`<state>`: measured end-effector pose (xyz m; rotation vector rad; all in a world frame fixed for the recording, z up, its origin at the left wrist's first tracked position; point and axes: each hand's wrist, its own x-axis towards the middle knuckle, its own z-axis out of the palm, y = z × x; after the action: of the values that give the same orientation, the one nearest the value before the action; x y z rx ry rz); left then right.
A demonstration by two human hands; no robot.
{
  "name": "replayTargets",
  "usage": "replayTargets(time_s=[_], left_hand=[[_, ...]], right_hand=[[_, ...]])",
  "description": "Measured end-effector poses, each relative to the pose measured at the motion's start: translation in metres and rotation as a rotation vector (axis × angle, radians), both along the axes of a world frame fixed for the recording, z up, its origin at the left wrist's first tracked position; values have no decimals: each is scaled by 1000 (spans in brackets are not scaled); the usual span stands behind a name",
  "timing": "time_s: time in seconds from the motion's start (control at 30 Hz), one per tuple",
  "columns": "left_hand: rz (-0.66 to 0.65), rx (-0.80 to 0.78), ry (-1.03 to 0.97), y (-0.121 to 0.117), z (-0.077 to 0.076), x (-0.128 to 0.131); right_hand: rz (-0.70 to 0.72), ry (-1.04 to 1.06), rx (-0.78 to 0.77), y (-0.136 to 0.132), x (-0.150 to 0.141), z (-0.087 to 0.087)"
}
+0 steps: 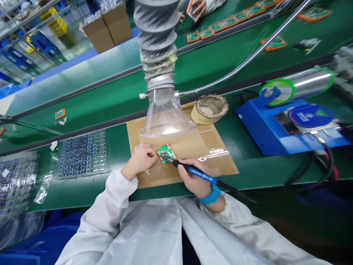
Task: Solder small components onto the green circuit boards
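Observation:
A green circuit board with an orange edge lies on a brown cardboard sheet. My right hand is closed around a blue and black soldering iron, whose tip points left over the board. At the board's left edge, the fingers of my left hand are pinched together. Whatever they hold is too small to make out. A small white and yellow piece shows just below these fingers. Above the board hangs a clear fume hood on a grey ribbed hose.
A crusted round pot stands at the cardboard's upper right. A blue solder stand with a wire spool is on the right. Trays of small blue parts lie left. Beyond, boards line a green conveyor, near a co-worker's hand.

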<state>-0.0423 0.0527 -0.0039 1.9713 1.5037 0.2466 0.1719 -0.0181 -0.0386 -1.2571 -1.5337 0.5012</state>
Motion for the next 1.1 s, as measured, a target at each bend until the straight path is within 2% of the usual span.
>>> replayTargets(time_s=[0.4,0.83,1.1], left_hand=[[-3,-11,-3,1,1,0],[-7,-6,3,1,1,1],[-2,-8,8,1,2,2]], right_hand=[[29,41,28,0,0,2],[23,31,-27,-2,1,-3],[45,37,20,-2,1,-7]])
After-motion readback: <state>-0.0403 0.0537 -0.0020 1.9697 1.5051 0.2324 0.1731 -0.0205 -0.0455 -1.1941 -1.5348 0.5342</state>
